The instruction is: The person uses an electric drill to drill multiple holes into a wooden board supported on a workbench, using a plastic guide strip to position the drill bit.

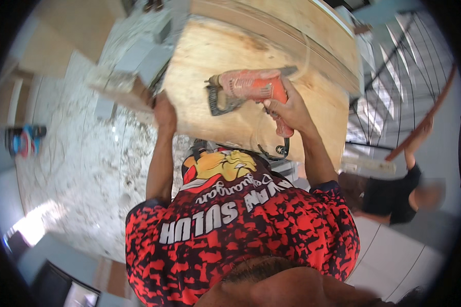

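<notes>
A red power drill [253, 85] with a black side handle [223, 102] lies in the grip of my right hand [292, 110], over a plywood panel [189, 61]. Its nose points left, and a dark cable leaves the bottom of its grip. My left hand [165, 113] is closed at the end of a wooden board [130, 91], beside the panel's left edge. Blur and the turn of the hand hide most of those fingers.
A long wooden piece [281, 25] runs along the panel's far side. Grey blocks [138, 56] stand on the dusty, stained floor [77, 169]. A blue and red tool [26, 140] is at far left. On the right, another person [389, 197] reaches to the handrail [427, 117] of a staircase.
</notes>
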`<state>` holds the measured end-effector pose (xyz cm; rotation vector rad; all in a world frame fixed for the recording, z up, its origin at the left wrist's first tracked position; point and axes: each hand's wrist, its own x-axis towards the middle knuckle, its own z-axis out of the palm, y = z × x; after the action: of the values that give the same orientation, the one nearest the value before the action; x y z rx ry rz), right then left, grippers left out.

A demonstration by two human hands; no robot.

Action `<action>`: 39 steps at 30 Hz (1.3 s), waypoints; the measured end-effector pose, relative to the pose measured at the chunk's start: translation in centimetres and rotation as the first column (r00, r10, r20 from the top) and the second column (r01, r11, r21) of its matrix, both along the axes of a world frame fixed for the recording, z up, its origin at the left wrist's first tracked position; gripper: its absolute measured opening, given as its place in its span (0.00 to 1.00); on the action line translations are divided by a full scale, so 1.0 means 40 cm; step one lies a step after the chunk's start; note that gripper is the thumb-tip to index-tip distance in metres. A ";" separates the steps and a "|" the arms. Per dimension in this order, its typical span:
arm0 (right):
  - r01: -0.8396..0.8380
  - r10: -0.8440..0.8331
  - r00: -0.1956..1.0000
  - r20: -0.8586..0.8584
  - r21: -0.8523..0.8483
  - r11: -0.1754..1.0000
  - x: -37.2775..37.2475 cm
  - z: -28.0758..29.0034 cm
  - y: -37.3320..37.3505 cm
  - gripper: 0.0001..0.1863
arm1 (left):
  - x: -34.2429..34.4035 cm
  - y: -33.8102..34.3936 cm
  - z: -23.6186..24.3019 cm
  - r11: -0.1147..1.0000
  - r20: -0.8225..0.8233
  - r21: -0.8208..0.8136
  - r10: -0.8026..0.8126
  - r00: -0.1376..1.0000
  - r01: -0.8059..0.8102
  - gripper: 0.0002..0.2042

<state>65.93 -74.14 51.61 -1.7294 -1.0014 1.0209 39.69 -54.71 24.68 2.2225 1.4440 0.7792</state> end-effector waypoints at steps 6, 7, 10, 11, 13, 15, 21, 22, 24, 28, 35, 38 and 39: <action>0.390 -0.391 0.920 0.012 0.048 0.920 0.034 -0.067 -0.274 0.36 | 0.018 0.009 0.063 0.998 -0.067 0.063 -0.003 0.998 0.007 0.06; 0.452 -0.453 0.891 -0.003 0.076 0.889 0.027 -0.080 -0.316 0.35 | 0.020 0.011 0.073 0.997 -0.034 0.081 0.017 0.999 -0.014 0.06; 0.623 -0.610 0.779 -0.144 0.076 0.778 -0.016 -0.099 -0.419 0.31 | 0.057 0.042 0.086 1.000 0.132 0.018 0.011 0.991 -0.014 0.06; 0.661 -0.656 0.750 -0.081 0.110 0.742 -0.027 -0.117 -0.454 0.30 | 0.087 0.057 0.093 1.000 0.198 -0.015 -0.012 0.980 0.015 0.06; 0.738 -0.759 0.648 0.054 0.200 0.644 -0.045 -0.145 -0.520 0.28 | 0.222 0.023 0.174 0.978 0.256 -0.010 -0.198 0.946 0.207 0.07; 0.773 -0.791 0.611 -0.029 0.237 0.588 -0.066 -0.160 -0.550 0.30 | 0.357 0.017 0.173 0.934 0.337 -0.106 -0.288 0.896 0.340 0.07; 0.794 -0.855 0.518 0.022 0.359 0.491 -0.036 -0.217 -0.526 0.32 | 0.705 0.141 0.105 0.842 0.295 -0.145 -0.464 0.835 0.519 0.12; 0.862 -0.878 0.459 -0.136 0.305 0.404 -0.062 -0.184 -0.536 0.32 | 0.778 0.124 0.106 0.827 0.284 -0.132 -0.497 0.820 0.547 0.14; 0.915 -0.861 0.380 -0.338 0.272 0.298 -0.085 -0.190 -0.549 0.30 | 0.848 0.109 0.103 0.837 0.233 -0.109 -0.502 0.833 0.536 0.20; 0.962 -0.873 0.184 -0.451 0.264 0.066 -0.092 -0.241 -0.584 0.27 | 0.800 0.032 0.091 0.722 0.224 -0.081 -0.659 0.718 0.688 0.26; 0.994 -0.749 -0.023 -0.663 0.063 -0.086 -0.050 -0.349 -0.587 0.22 | 0.275 -0.050 0.097 0.787 0.275 -0.114 -0.561 0.781 0.606 0.24; 0.992 -0.686 -0.067 -0.725 0.026 -0.125 0.004 -0.451 -0.564 0.19 | 0.082 -0.066 0.059 0.866 0.124 -0.029 -0.492 0.862 0.498 0.22; 0.994 -0.662 -0.033 -0.749 0.046 -0.102 0.024 -0.492 -0.565 0.19 | 0.019 -0.078 0.054 0.890 0.047 0.007 -0.456 0.889 0.456 0.22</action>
<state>66.88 -96.75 31.94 -0.9487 0.4157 0.0305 40.46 -57.83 26.82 2.3852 0.8377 0.6558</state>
